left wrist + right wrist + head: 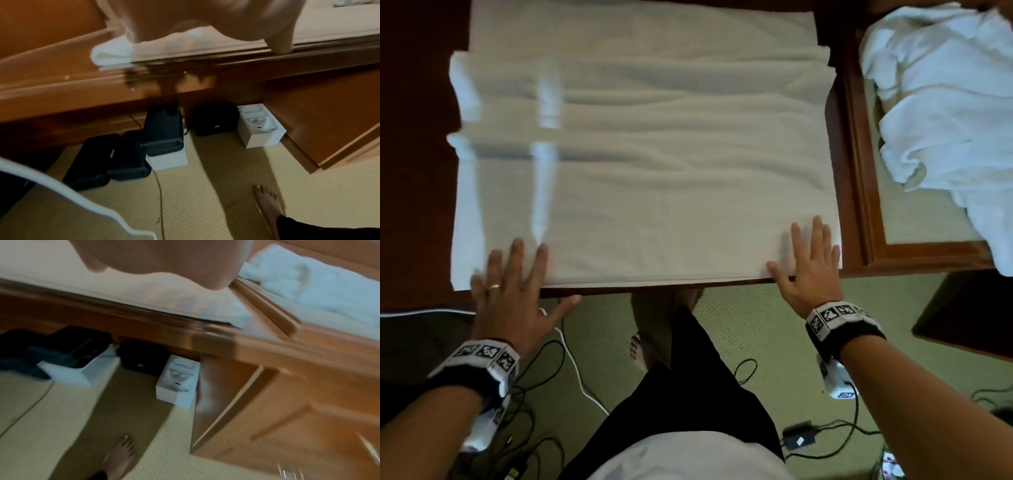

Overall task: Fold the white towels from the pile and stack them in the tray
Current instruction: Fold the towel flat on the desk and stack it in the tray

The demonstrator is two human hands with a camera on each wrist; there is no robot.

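Blurring hands (517,291) on towel (647,171)

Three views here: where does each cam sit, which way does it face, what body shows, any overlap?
Head: on the head, facing down at the spread towel; both hands, left hand and right hand, flat on its near edge.
Left wrist: beneath the palm, facing under the table; bare foot.
Right wrist: the same, blurred; towel pile.
Both wrists share the white box.

left hand (512,294) flat, palm down, fingers spread and straight, right hand (806,270) the same, both forearms reaching forward, black bands with markers on both wrists
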